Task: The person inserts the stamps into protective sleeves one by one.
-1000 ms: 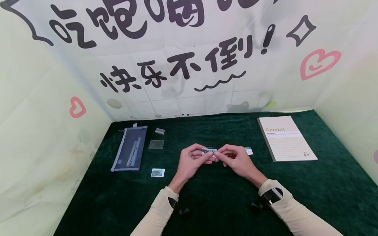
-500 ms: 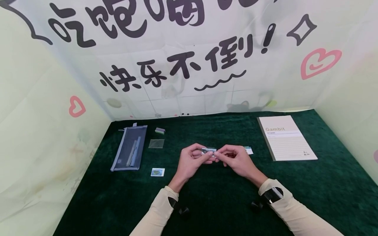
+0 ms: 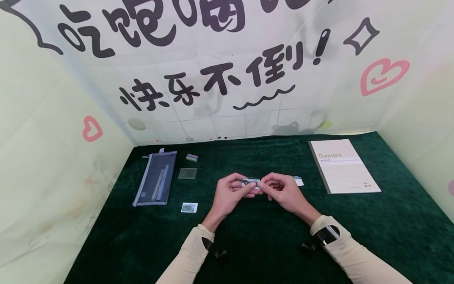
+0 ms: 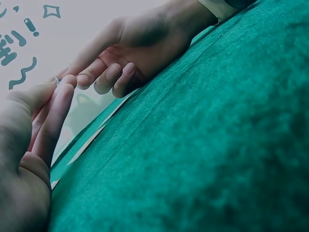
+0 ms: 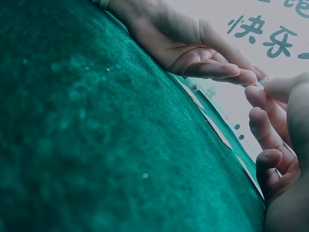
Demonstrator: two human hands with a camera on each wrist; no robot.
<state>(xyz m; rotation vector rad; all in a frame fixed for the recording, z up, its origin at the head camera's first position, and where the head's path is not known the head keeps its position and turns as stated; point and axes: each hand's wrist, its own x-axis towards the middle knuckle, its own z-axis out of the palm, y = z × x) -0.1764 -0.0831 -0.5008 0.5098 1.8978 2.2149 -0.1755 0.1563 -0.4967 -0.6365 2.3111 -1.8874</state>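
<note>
A small picture card (image 3: pixel 248 182) is held up between both hands above the middle of the table. My left hand (image 3: pixel 227 197) pinches it, with the thumb across its front and fingers behind. At the card's right end, thumb and fingers of my right hand (image 3: pixel 286 195) pinch its edge. Only a sliver of the card shows in the wrist views, where the fingertips of the hands meet. Partly hidden behind the right hand lies a white-and-teal card (image 3: pixel 299 181). Another small card with a blue-green picture (image 3: pixel 189 207) lies left of the left wrist.
At the left lies a mesh zip pouch (image 3: pixel 146 185) with pens inside. Beside it are a clear plastic sleeve (image 3: pixel 187 173) and a small block (image 3: pixel 192 157), purple and green. A notebook (image 3: pixel 344 169) lies at the right on the dark green cloth (image 3: pixel 255 240). A printed backdrop (image 3: pixel 213 122) stands behind.
</note>
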